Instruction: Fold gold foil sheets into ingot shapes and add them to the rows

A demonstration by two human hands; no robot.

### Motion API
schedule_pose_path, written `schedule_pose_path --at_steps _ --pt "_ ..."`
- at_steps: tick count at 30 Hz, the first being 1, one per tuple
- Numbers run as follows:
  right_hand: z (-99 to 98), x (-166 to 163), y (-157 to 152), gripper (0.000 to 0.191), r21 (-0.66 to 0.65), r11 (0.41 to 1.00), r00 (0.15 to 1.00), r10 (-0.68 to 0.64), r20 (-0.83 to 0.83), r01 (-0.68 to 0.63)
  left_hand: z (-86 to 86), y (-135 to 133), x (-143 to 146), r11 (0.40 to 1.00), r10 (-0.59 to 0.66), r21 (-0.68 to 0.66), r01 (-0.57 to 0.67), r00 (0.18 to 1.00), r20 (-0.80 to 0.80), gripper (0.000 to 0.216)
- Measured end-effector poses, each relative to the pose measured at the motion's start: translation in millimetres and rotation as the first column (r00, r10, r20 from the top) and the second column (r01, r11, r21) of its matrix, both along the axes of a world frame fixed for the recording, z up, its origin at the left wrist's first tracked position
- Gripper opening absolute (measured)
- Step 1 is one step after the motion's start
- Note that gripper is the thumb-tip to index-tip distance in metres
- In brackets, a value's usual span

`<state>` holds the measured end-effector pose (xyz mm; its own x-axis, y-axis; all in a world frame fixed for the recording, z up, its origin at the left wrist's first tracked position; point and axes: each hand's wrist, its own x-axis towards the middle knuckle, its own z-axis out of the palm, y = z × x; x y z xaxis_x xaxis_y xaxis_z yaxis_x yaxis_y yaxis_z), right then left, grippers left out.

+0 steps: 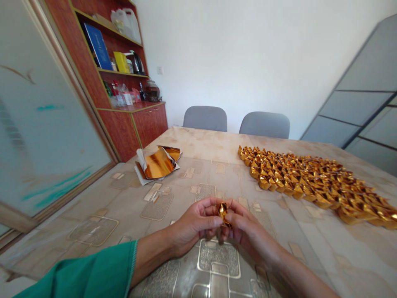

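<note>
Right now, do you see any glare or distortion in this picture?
Head view: bright sheen on the gold sheets, small glints on the held gold piece; head view: the red cupboard leans, likely from wide-angle distortion.

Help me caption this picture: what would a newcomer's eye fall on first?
Most likely the mass of shiny gold folded pieces spread over the right side of the table. Next comes the small gold piece held between the left hand and the right hand, near the middle. Loose gold sheets lie farther back, to the left.
</note>
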<state>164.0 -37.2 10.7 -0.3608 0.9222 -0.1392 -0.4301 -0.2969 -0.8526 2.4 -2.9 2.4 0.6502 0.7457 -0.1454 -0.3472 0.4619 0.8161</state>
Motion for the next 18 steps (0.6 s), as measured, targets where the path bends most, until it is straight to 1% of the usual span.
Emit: schedule_pose_path --at_steps 4,8,13,18 --pt "-0.9 0.1 0.2 0.02 -0.008 1.0 1.0 -0.008 0.015 0.008 -2.2 0.6 -0.9 1.0 -0.028 0.002 0.028 1.0 0.013 0.047" --pt "-2.8 1.2 -0.3 0.018 0.0 1.0 1.0 0.006 0.006 -0.006 -3.2 0.3 0.2 1.0 -0.017 0.021 0.017 1.0 0.018 0.044" --pt "-3.1 0.0 -0.5 0.018 -0.015 1.0 1.0 -0.013 0.015 0.013 -3.6 -0.2 2.1 1.0 -0.012 0.023 0.012 1.0 -0.013 0.043" --pt "-3.3 -0.7 -0.4 0.016 -0.01 1.0 1.0 -0.011 -0.002 0.011 -4.6 0.6 2.2 1.0 -0.017 0.026 0.017 1.0 -0.006 0.04"
